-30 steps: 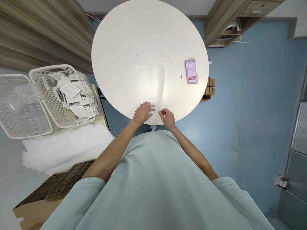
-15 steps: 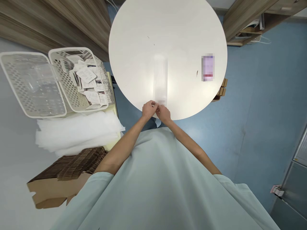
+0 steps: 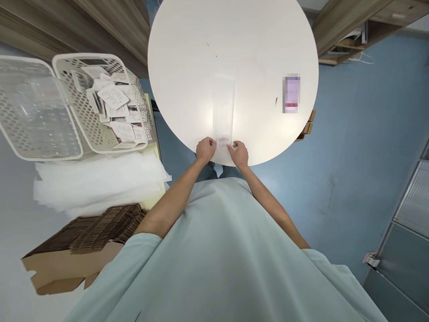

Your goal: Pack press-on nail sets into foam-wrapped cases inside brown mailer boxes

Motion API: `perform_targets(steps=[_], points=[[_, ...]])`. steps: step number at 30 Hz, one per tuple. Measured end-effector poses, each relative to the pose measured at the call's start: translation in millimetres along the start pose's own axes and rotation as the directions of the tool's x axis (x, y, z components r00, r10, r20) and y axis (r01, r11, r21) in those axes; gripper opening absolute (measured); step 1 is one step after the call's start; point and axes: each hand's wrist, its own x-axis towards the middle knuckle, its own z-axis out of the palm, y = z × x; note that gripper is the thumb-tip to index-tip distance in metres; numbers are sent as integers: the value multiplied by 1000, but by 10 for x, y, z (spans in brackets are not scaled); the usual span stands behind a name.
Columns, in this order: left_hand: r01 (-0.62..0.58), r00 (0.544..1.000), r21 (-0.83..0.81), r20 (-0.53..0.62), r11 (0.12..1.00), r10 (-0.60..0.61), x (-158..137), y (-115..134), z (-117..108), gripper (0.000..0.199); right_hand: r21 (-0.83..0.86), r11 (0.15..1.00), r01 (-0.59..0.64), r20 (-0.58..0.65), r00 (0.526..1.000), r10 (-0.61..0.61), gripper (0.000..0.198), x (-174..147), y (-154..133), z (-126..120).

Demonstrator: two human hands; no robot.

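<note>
A long strip of clear plastic, like a flat sleeve, lies on the white round table and runs away from me. Its near end is close to the table's front edge. At the left edge of that end, my left hand has its fingers closed in a pinch on the plastic. My right hand is by the opposite edge, thumb tip against the plastic and forefinger apart from it. Whether the sleeve has one or more layers I cannot tell.
A blurred-out purple rectangle is on the table's right side. To my left stand a white basket of cards and packets, a basket of clear plastic, white foam sheets and folded brown cartons. Wooden cabinets flank the table.
My hands were together at the sleeve's near end and have moved apart, one to each side. The near end now shows between them. The view has shifted slightly.
</note>
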Motion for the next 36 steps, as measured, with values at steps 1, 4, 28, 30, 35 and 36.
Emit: perform_targets(steps=[1,4,28,30,35,36], points=[[-1,1000,6,-1,1000,1,1,-1,4,21,17,1000,-11,14,1000,11,36,22,5,10],[6,1000,22,-9,1000,-5,1,8,14,21,49,998,-36,59,998,33,34,73,-9,56],[-707,703,202,305,678,642,-287,-113,83,113,260,950,-172,259,960,103,24,228,157,-126],[-722,687,221,340,656,642,-296,-135,73,118,297,937,-183,308,947,88,31,230,178,-161],[-688,721,255,348,679,599,-310,-152,64,90,289,941,-174,416,909,40,36,243,214,-237],[-665,742,251,330,703,584,-302,-151,74,87,265,952,-155,415,909,32,31,239,217,-256]])
